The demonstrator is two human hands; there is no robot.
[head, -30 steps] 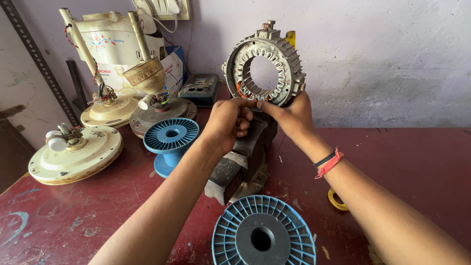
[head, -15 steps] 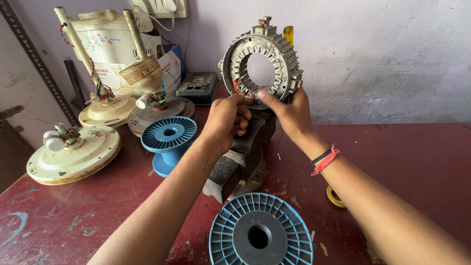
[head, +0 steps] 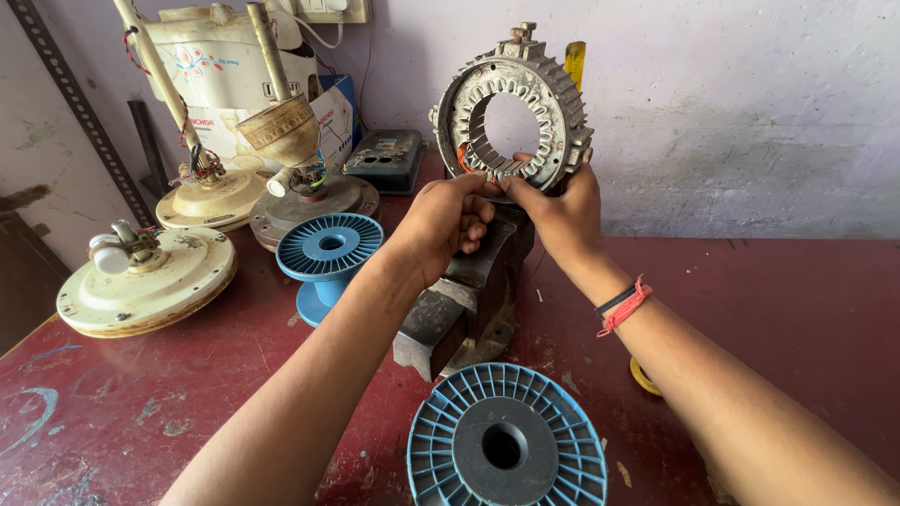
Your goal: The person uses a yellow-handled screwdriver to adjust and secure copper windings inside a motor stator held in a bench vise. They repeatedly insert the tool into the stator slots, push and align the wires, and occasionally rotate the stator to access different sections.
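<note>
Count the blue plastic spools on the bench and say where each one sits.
2. One blue spool lies flat at the near edge, in front of the vise. The other blue spool stands left of the vise, beside the fan motors. None seems hidden.

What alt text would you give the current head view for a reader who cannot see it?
Both hands, left hand and right hand, work at the lower inner edge of a grey slotted stator ring standing upright in a bench vise on a red table. Blue plastic spools and cream fan motor housings lie around it.
</note>
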